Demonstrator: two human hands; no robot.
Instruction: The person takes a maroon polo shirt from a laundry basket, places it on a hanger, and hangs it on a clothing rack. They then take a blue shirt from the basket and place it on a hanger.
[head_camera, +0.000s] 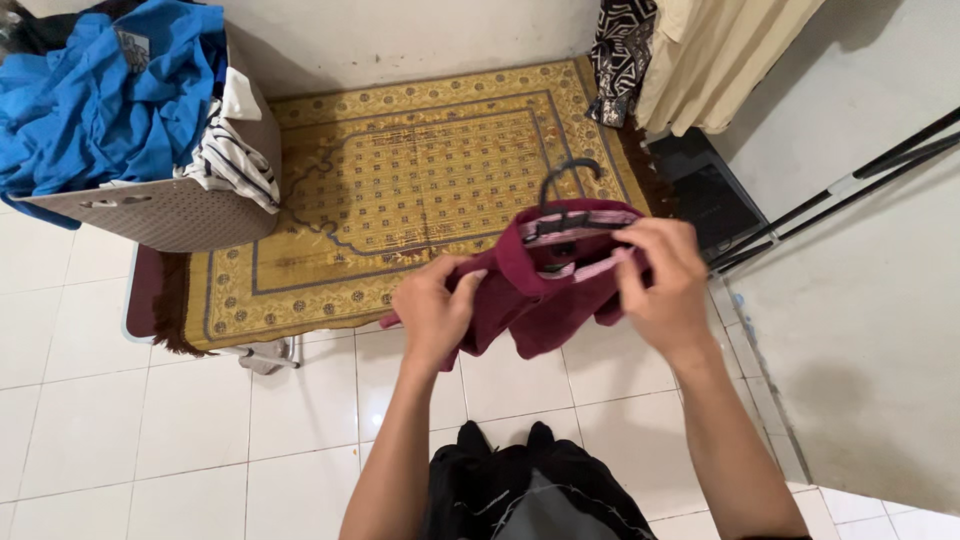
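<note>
Fingers of the right hand (662, 285) are pinching the pink-trimmed edge of a maroon garment (548, 290), the grip clamped on the cloth just below a black hanger (562, 205). The left hand (432, 312) is closing its grip on the garment's other side, low and to the left. The garment is hanging in the air above the white tiled floor (180, 430), its long axis running left to right between the hands, the hanger's hook pointing away toward a yellow patterned rug (400, 190). A laundry basket (170, 212) is sitting at the rug's left corner, holding blue cloth (95, 105) and a striped piece (235, 160) spilling over its rim.
</note>
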